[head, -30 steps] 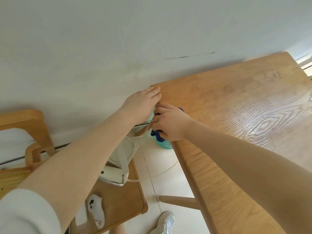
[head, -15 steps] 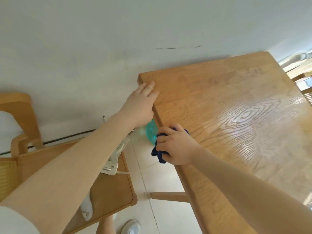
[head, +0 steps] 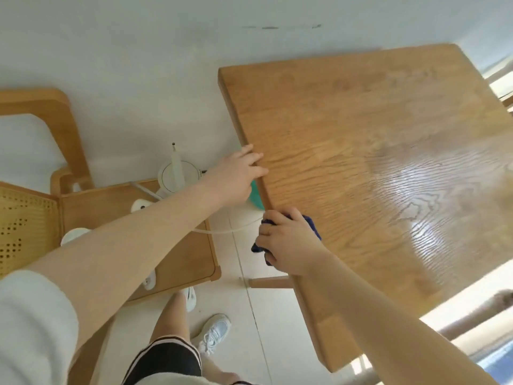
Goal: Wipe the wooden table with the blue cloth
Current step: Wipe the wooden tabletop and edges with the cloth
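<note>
Right hand point(head: 288, 243) bunches blue cloth point(head: 312, 224) at wooden table point(head: 361, 162) left edge, near half. Left hand point(head: 240, 176) flat, fingers straight, steadying edge farther along. Cloth soft, light, limp: likely best bunched under palm.

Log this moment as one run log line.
phase: wiping side edge | right hand: grips blue cloth at wooden table edge | left hand: fingers rest on table edge

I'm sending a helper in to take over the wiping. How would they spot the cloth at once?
Find the wooden table and follow its left edge toward the person. There the right hand grips the blue cloth, bunched over that edge. It is the only dark blue thing there; the left hand farther along holds nothing.
</note>
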